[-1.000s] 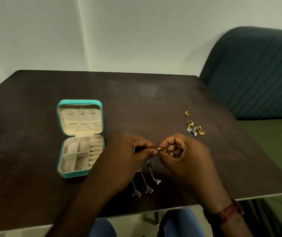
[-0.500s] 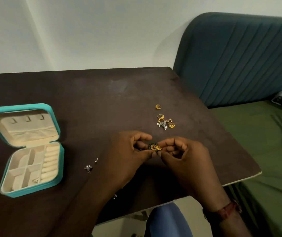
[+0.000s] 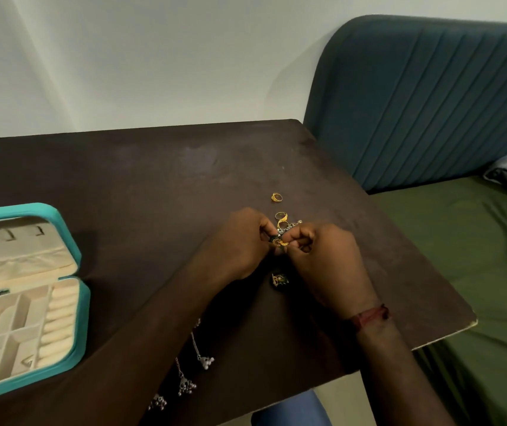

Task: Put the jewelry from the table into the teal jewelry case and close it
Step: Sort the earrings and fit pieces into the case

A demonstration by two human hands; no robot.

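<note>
The left hand [image 3: 237,244] and right hand [image 3: 326,259] meet over the right half of the table [image 3: 154,186]. Their fingers are curled, and both pinch one small gold-and-dark earring [image 3: 279,241] between thumb and fingertips. Gold rings [image 3: 277,197] lie just beyond the hands. A second dark earring [image 3: 279,280] lies between the wrists. Silver bell earrings [image 3: 205,361] lie by the near edge, beside the left forearm. The teal jewelry case [image 3: 84,318] sits open at the left edge, well apart from the hands, with a triangular piece [image 3: 28,361] in a near compartment.
</note>
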